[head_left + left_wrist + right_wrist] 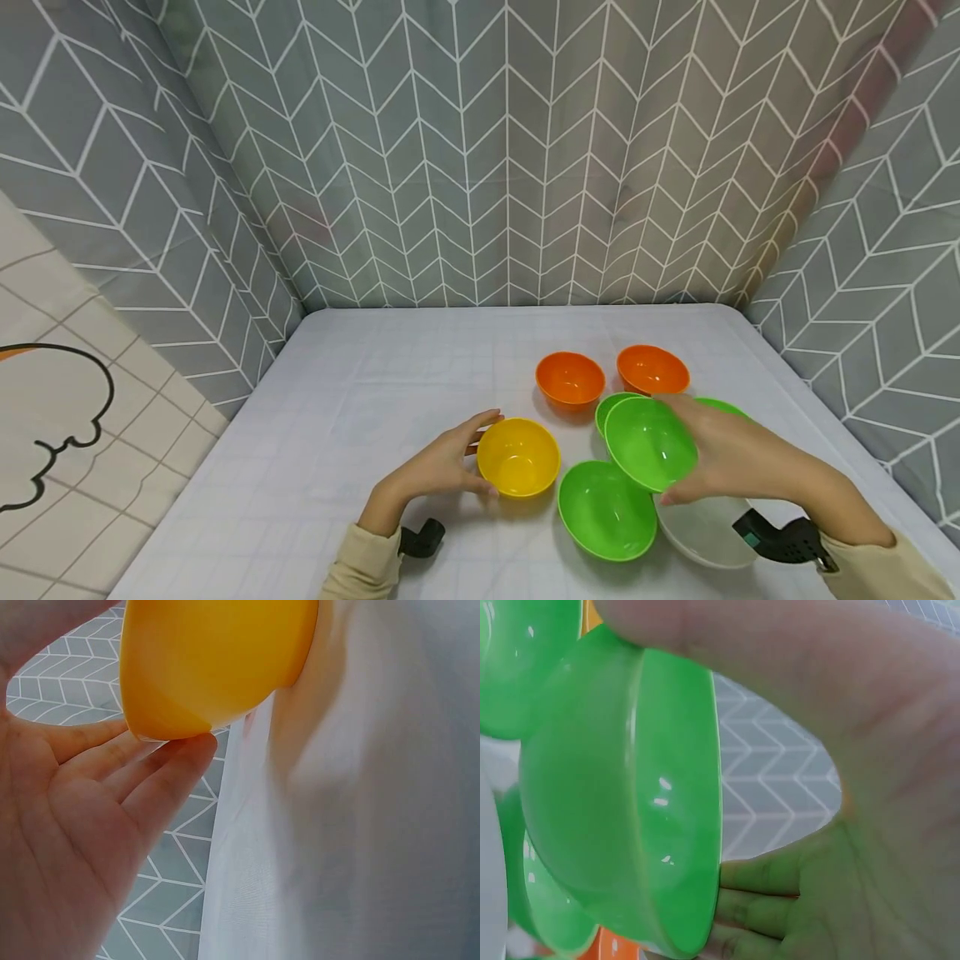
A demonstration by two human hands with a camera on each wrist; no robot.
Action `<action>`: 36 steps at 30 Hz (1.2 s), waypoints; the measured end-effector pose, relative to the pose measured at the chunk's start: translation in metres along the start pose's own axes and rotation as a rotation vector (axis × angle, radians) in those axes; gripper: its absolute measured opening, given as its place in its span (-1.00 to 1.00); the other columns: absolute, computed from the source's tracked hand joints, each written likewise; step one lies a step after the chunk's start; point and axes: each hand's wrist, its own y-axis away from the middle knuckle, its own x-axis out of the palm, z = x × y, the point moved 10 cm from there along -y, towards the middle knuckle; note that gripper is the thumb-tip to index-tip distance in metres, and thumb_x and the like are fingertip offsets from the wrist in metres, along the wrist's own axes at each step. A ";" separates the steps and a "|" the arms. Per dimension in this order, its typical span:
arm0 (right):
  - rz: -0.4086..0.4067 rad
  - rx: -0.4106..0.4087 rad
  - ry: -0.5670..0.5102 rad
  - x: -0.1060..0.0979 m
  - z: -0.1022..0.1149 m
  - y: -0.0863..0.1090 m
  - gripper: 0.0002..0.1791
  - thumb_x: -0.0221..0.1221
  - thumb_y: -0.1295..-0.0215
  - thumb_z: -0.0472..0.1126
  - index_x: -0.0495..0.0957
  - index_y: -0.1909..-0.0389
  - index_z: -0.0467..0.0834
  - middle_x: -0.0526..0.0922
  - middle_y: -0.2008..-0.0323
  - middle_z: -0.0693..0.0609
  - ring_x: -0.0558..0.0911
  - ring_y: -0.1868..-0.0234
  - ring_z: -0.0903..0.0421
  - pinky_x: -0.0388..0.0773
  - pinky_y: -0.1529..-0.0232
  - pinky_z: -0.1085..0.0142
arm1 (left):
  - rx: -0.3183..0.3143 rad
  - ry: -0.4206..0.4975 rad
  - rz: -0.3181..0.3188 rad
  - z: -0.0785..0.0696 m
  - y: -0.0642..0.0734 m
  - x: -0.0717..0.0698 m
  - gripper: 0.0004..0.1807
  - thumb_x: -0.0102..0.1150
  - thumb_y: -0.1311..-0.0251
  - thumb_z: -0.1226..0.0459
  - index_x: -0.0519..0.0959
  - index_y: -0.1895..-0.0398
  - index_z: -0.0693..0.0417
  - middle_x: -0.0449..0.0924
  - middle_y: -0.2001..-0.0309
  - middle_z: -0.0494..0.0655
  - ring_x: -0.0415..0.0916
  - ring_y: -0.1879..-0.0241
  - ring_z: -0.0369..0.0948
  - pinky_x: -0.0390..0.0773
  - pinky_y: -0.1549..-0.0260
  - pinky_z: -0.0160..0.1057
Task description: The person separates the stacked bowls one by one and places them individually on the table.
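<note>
My left hand (442, 462) spans the near-left side of a yellow bowl (519, 457), thumb in front and fingers behind. In the left wrist view its fingertips touch the side of the yellow bowl (217, 660), whose base is by the white cloth. My right hand (738, 454) holds a green bowl (648, 446) between thumb and fingers, tilted and raised over other bowls. The right wrist view shows this green bowl (585, 772) side on, with the fingertips at its rim. Another green bowl (606, 512) stands between the hands, upright.
Two orange bowls, one left (570, 379) and one right (652, 368), stand farther back. More green bowls are partly hidden behind the raised one. A whitish, translucent bowl (705, 537) lies under my right hand. White cloth (337, 400) covers the table; patterned curtains (480, 167) surround it.
</note>
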 end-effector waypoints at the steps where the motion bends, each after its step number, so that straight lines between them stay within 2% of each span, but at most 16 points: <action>1: -0.005 0.012 -0.004 -0.002 -0.003 0.003 0.19 0.56 0.50 0.27 0.34 -0.26 -0.14 0.54 -0.03 0.10 0.54 0.04 0.10 0.57 0.13 0.07 | 0.000 0.001 0.001 0.000 0.000 0.000 0.18 0.59 0.17 0.16 0.02 -0.51 0.07 0.15 -0.43 -0.13 0.29 -0.29 -0.09 0.36 -0.23 -0.23; 5: -0.005 0.088 -0.010 -0.008 -0.020 0.015 0.21 0.56 0.46 0.25 0.30 -0.28 -0.22 0.50 -0.09 -0.02 0.53 0.02 0.03 0.56 0.17 0.03 | 0.017 0.003 -0.002 0.000 0.000 0.000 0.18 0.59 0.17 0.15 0.03 -0.50 0.10 0.16 -0.43 -0.10 0.29 -0.29 -0.07 0.36 -0.23 -0.20; 9: -0.020 0.117 0.003 -0.014 -0.035 0.028 0.21 0.57 0.45 0.22 0.30 -0.27 -0.27 0.49 -0.10 -0.06 0.52 0.03 0.02 0.56 0.19 0.07 | 0.046 0.005 -0.009 -0.002 0.000 0.000 0.18 0.59 0.17 0.15 0.04 -0.50 0.11 0.17 -0.42 -0.05 0.29 -0.29 -0.04 0.36 -0.23 -0.18; 13: -0.047 0.128 0.038 -0.019 -0.051 0.041 0.18 0.59 0.48 0.19 0.33 -0.24 -0.26 0.50 -0.06 -0.04 0.50 0.07 0.06 0.55 0.23 0.15 | 0.044 0.006 -0.010 -0.002 0.000 0.000 0.18 0.58 0.17 0.14 0.03 -0.50 0.07 0.17 -0.43 -0.06 0.29 -0.29 -0.06 0.36 -0.23 -0.19; 17: -0.057 0.168 0.081 -0.021 -0.067 0.056 0.21 0.60 0.49 0.17 0.31 -0.24 -0.33 0.49 -0.07 -0.15 0.50 0.08 0.01 0.53 0.26 0.18 | 0.032 -0.008 -0.008 -0.002 0.000 0.000 0.18 0.58 0.17 0.12 0.03 -0.50 0.09 0.15 -0.43 -0.10 0.28 -0.30 -0.08 0.35 -0.24 -0.21; 19: -0.072 0.174 0.079 -0.023 -0.072 0.063 0.21 0.61 0.51 0.13 0.31 -0.22 -0.37 0.49 -0.05 -0.18 0.50 0.10 0.06 0.52 0.28 0.22 | 0.026 -0.012 -0.006 -0.002 0.001 0.001 0.18 0.58 0.17 0.12 0.03 -0.50 0.10 0.15 -0.43 -0.11 0.28 -0.30 -0.09 0.35 -0.24 -0.22; 25: -0.126 0.169 0.005 -0.028 -0.083 0.081 0.08 0.64 0.54 -0.04 0.38 -0.14 -0.32 0.52 0.08 -0.04 0.46 0.21 0.34 0.49 0.38 0.36 | 0.022 -0.007 -0.006 -0.003 0.001 0.000 0.19 0.58 0.16 0.13 0.02 -0.50 0.14 0.15 -0.43 -0.10 0.29 -0.30 -0.08 0.35 -0.23 -0.22; 30: -0.140 0.185 0.016 -0.027 -0.095 0.095 0.06 0.65 0.59 -0.05 0.40 -0.08 -0.33 0.53 0.14 -0.02 0.45 0.27 0.38 0.47 0.45 0.37 | 0.021 -0.012 -0.005 -0.003 0.001 0.000 0.19 0.58 0.16 0.13 0.02 -0.50 0.12 0.14 -0.43 -0.10 0.30 -0.29 -0.08 0.36 -0.23 -0.22; 34: -0.176 0.156 0.026 -0.028 -0.104 0.104 -0.02 0.66 0.64 -0.08 0.44 0.02 -0.30 0.52 0.24 0.14 0.45 0.33 0.39 0.46 0.47 0.40 | 0.018 -0.020 -0.005 -0.004 0.001 0.000 0.19 0.58 0.17 0.13 0.03 -0.50 0.12 0.14 -0.43 -0.10 0.31 -0.28 -0.08 0.37 -0.22 -0.23; 36: -0.188 0.148 0.048 -0.029 -0.107 0.108 -0.04 0.65 0.64 -0.10 0.45 0.05 -0.30 0.52 0.26 0.15 0.45 0.34 0.40 0.44 0.47 0.42 | 0.017 -0.019 -0.005 -0.004 0.001 0.000 0.18 0.58 0.17 0.13 0.02 -0.50 0.12 0.14 -0.43 -0.10 0.31 -0.28 -0.08 0.37 -0.22 -0.23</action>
